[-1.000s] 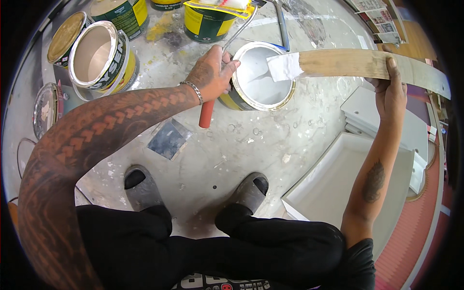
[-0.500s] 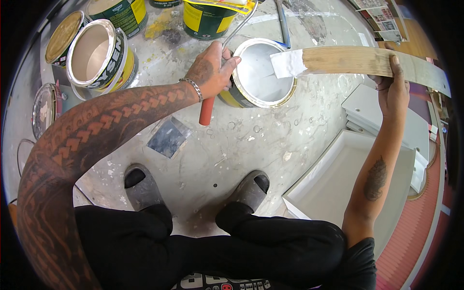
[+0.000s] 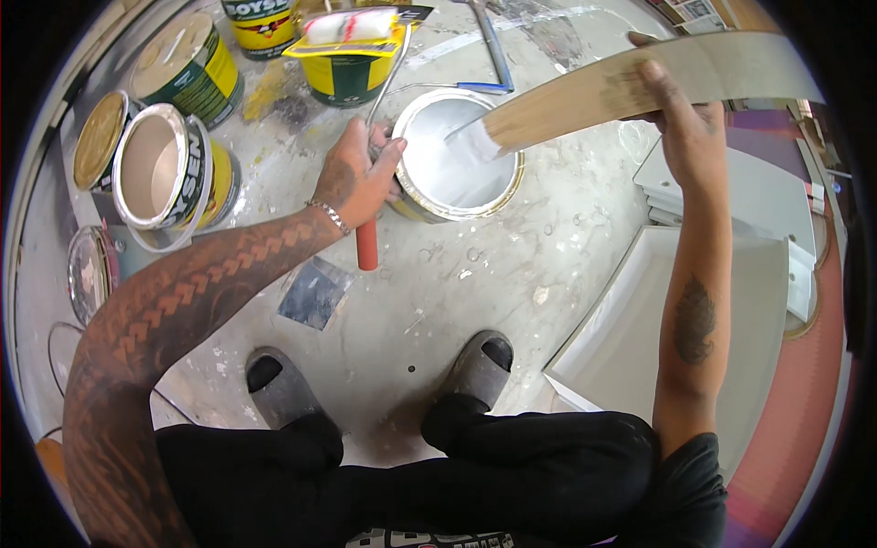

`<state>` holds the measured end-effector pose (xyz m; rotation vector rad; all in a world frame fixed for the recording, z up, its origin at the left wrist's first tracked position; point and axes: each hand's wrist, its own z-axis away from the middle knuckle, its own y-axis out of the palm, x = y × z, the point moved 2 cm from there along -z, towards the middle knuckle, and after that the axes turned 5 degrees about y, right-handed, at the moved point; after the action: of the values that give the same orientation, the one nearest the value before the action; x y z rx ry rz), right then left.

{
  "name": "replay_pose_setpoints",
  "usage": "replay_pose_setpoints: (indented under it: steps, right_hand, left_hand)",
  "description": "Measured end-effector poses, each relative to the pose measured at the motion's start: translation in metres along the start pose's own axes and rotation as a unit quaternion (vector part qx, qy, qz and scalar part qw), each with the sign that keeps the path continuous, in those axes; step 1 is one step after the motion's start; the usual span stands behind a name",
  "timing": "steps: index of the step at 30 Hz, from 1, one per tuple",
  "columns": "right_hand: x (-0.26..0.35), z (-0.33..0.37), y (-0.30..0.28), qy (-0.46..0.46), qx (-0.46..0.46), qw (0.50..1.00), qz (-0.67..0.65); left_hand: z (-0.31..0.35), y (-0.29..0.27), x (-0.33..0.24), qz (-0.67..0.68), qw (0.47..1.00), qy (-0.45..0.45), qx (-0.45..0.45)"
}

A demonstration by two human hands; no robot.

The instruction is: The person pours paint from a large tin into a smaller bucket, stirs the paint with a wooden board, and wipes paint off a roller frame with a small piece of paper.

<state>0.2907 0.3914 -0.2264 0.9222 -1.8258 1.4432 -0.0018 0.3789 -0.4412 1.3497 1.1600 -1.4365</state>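
Note:
My left hand (image 3: 354,169) is closed round a paint roller with a red handle (image 3: 366,245). Its bent metal rod runs up to a white, red-striped sleeve (image 3: 349,26) against a yellow card. The left thumb is at the rim of an open can of white paint (image 3: 517,173). From the right, my right hand (image 3: 681,114) grips a long, flat wooden strip (image 3: 575,105), thumb on top. The strip slants down over the can; its white-coated end is inside, at the paint, and its far end looks pale.
Open can with pale lining (image 3: 151,169), lidded can (image 3: 174,68) and green-yellow bucket (image 3: 343,78) stand at far left and back. A blue-handled wire frame (image 3: 482,87) lies behind the paint. White tray-like panel (image 3: 639,310) and stacked white boards (image 3: 754,187) are right; dark square sheet (image 3: 313,292) lies near my feet.
The wooden strip has tilted, its hand end rising and its white-coated end dropping deeper into the can. My left hand keeps hold of the roller. The whole view has shifted slightly.

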Motion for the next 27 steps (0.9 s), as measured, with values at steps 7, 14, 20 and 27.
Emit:
replay_pose_setpoints:
  steps: [7, 14, 20, 27]
  right_hand:
    - [0.021, 0.01, 0.012, -0.048, 0.027, 0.998, -0.006]
    - [0.031, 0.016, 0.01, -0.118, 0.089, 0.989, -0.01]
    - [0.05, 0.029, 0.017, -0.145, 0.084, 0.986, 0.018]
    - [0.064, 0.041, 0.022, -0.181, 0.104, 0.976, 0.063]
  left_hand:
    - [0.021, 0.002, -0.007, 0.0, 1.0, 0.009, -0.01]
    - [0.055, 0.007, -0.013, 0.03, 0.999, 0.014, 0.022]
    - [0.066, 0.01, -0.015, 0.022, 0.997, 0.048, 0.05]
    - [0.068, 0.011, -0.016, 0.002, 0.996, 0.06, 0.059]
